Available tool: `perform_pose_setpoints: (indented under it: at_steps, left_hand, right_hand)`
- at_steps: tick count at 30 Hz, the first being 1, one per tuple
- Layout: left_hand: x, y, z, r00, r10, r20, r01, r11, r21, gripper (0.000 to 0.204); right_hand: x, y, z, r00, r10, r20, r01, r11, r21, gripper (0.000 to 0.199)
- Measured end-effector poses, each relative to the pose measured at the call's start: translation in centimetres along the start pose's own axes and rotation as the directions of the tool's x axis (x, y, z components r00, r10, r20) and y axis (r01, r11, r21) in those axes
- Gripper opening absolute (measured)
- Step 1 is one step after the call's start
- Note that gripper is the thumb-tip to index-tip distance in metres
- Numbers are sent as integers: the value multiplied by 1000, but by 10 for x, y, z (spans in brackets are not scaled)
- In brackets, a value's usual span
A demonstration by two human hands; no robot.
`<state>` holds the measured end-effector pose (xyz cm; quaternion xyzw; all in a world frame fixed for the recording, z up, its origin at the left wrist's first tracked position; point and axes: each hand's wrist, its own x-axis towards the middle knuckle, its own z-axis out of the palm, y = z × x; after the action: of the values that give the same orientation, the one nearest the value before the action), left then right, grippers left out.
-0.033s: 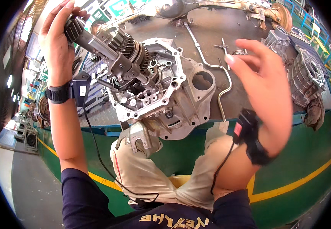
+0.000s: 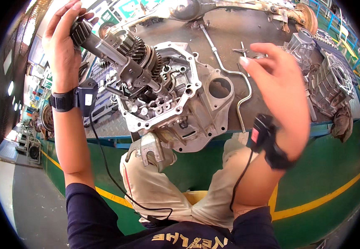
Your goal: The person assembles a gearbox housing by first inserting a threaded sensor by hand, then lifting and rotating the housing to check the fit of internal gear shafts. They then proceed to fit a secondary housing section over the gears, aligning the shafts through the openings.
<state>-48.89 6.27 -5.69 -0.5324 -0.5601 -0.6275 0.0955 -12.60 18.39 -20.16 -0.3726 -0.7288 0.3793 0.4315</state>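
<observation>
Gearbox housing [image 2: 198, 110], just one, sits open-mouthed at the near edge of a metal bench [image 2: 225, 37], probably so both hands can reach into it. Nearest are the person's two knees in beige trousers [image 2: 155, 186]; on or against the left knee, I cannot tell which, is one forked metal bracket [image 2: 153, 150]. Two black wrist devices [image 2: 85, 93] are strapped on, one per arm. One gear shaft [image 2: 109, 50] tilts from the opening toward the upper left. The left hand [image 2: 61, 45] wraps its fingers round the toothed end, seemingly to steady that lean. The right hand [image 2: 286, 74], slightly blurred, hovers over the bench, fingers loosely bent, nothing visible in its grasp. Between it and the housing lies one bent steel rod [image 2: 248, 83], its bends likely keeping it from rolling. Farther right are two cast casings, one large and ribbed [image 2: 331, 85], one smaller [image 2: 301, 41], plus one dark rag [image 2: 342, 124]. Across the far side stretches one long axle [image 2: 184, 10], presumably laid crosswise for its length.
</observation>
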Motion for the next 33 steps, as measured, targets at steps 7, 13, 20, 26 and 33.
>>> perform_pose_setpoints:
  at_steps: [7, 13, 20, 26, 33]
  left_hand:
    - [3, -35, 1, 1000, 9, 28, -9, 1000, -25, 35]
    - [5, -54, -22, 996, -85, 25, 87, 988, -127, 34]
    - [-4, -54, 3, 998, -64, -13, 62, 992, -106, 16]
    - [20, -91, 5, 990, -130, -46, 135, 985, 112, 32]
    - [-8, -65, -15, 905, -393, 161, 295, 854, 428, 86]
  right_hand:
    - [34, 116, 42, 860, 451, 238, -359, 867, -345, 94]
    - [11, 133, 70, 725, 550, 415, -625, 778, 61, 97]
    - [1, 148, 84, 720, 473, 507, -664, 681, 308, 78]
    - [-11, 144, 75, 688, 391, 611, -665, 677, 315, 87]
    - [-18, 174, 114, 838, 276, 470, -545, 442, 712, 73]
